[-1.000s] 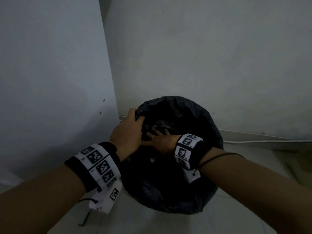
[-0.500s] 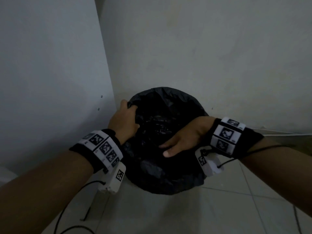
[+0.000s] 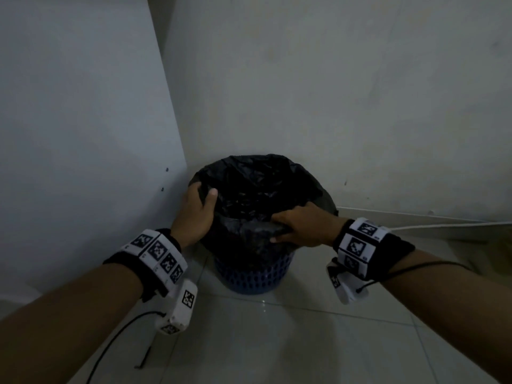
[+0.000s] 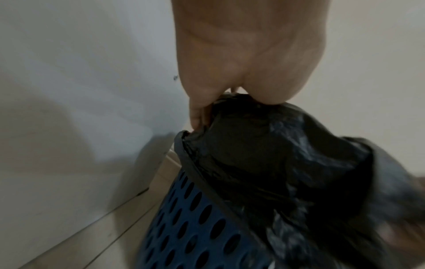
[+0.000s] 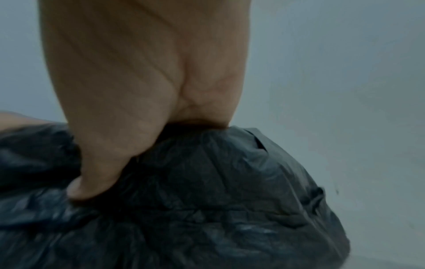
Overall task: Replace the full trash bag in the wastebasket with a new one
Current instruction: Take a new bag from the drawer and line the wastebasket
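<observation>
A black trash bag (image 3: 257,195) lines a blue perforated wastebasket (image 3: 253,275) that stands on the floor in a corner. My left hand (image 3: 198,209) grips the bag's edge at the left of the rim, thumb inside the opening. At the near right my right hand (image 3: 299,227) holds a fold of the bag's edge, fingers over the top and thumb underneath. The left wrist view shows my left hand (image 4: 232,94) gripping the bag (image 4: 287,163) above the wastebasket (image 4: 188,227) wall. In the right wrist view my right hand (image 5: 138,145) presses its thumb into the bag (image 5: 218,200).
White walls (image 3: 332,92) close in the corner behind and to the left of the wastebasket. Pale floor tiles (image 3: 277,342) lie in front. A thin white cable (image 3: 443,225) runs along the skirting at the right. Black cords hang from my wrist bands.
My right hand came out of the bag's opening, moved to the near right rim and took hold of the edge. The view pulled back, so the blue wastebasket wall now shows.
</observation>
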The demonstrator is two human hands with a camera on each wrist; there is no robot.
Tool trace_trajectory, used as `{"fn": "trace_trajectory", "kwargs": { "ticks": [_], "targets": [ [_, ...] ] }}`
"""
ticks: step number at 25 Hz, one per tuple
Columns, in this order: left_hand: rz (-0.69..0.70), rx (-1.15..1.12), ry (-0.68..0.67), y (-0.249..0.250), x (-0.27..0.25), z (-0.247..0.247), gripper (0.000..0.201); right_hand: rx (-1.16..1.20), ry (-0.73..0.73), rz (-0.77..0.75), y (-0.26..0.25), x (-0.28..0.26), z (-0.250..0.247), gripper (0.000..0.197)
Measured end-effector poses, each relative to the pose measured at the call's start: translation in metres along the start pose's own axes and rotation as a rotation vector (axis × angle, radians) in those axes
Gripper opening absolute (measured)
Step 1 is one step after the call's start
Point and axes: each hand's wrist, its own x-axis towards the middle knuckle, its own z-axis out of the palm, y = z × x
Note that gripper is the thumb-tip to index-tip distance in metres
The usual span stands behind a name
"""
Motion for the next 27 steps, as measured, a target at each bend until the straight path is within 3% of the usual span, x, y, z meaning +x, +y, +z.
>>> {"fn": "trace_trajectory", "kwargs": {
  "ticks": [3,5,7,9,10,12,14,16,18,23,27],
  "targets": [
    [-0.062,-0.062,-0.039,-0.014,-0.016,0.018,0.1,-0.067,-0.014,0.093,0.011,0.0,0.012,0.048],
    [-0.098,-0.124,-0.022,-0.02,-0.031,0.034,0.097,-0.023,0.117,0.158,0.014,-0.01,0.027,0.066],
    [-0.048,-0.27,0.088,-0.02,-0.056,0.053,0.09,0.187,0.328,0.237,0.006,-0.031,0.048,0.081],
    [-0.026,-0.424,0.231,-0.013,-0.088,0.075,0.083,0.425,0.561,0.312,-0.011,-0.054,0.08,0.079],
    [-0.072,-0.485,0.262,-0.009,-0.103,0.087,0.083,0.533,0.661,0.356,-0.019,-0.064,0.095,0.074],
    [-0.341,-0.631,0.192,-0.005,-0.123,0.108,0.097,0.896,0.768,0.497,-0.029,-0.076,0.113,0.063],
    [-0.562,-0.763,0.07,-0.004,-0.127,0.124,0.102,1.477,0.634,0.702,-0.037,-0.075,0.109,0.056],
    [-0.61,-0.889,0.11,0.002,-0.124,0.129,0.073,1.826,0.482,0.793,-0.044,-0.069,0.101,0.049],
    [-0.596,-0.93,0.149,0.015,-0.123,0.128,0.049,1.896,0.439,0.754,-0.05,-0.061,0.098,0.038],
    [-0.54,-0.746,0.03,0.023,-0.131,0.127,0.022,1.782,0.497,0.626,-0.059,-0.054,0.107,0.01],
    [-0.419,-0.808,-0.084,0.023,-0.142,0.121,0.013,1.668,0.529,0.482,-0.062,-0.059,0.112,0.024]
  ]
}}
